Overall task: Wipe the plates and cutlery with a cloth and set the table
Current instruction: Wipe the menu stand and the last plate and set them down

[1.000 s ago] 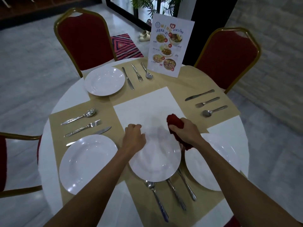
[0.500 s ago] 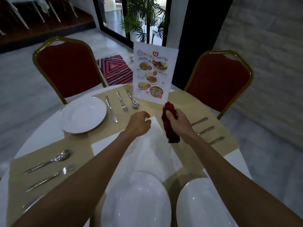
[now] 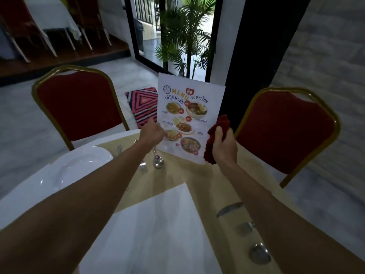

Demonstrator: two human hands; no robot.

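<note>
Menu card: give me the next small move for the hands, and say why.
Probably sweep the red cloth leftward across the menu card. The right hand grips the cloth at the card's right edge, and the left hand is curled at its left edge, seemingly to steady it; a firm pinch cannot be confirmed.

Round table [image 3: 27,196], white cover, tan mats [image 3: 177,175].
Far edge: upright menu card [image 3: 189,115].
- Left hand [image 3: 152,133], fingers curled, at the card's left edge; grip unclear.
- Right hand [image 3: 224,147] clutches a red cloth [image 3: 214,141] at the card's lower right corner.

Far-left edge: white plate [image 3: 83,167], fork [image 3: 142,166], spoon [image 3: 158,161].
Right edge: knife [image 3: 229,209], second fork [image 3: 246,227] and second spoon [image 3: 259,254], blurred.
</note>
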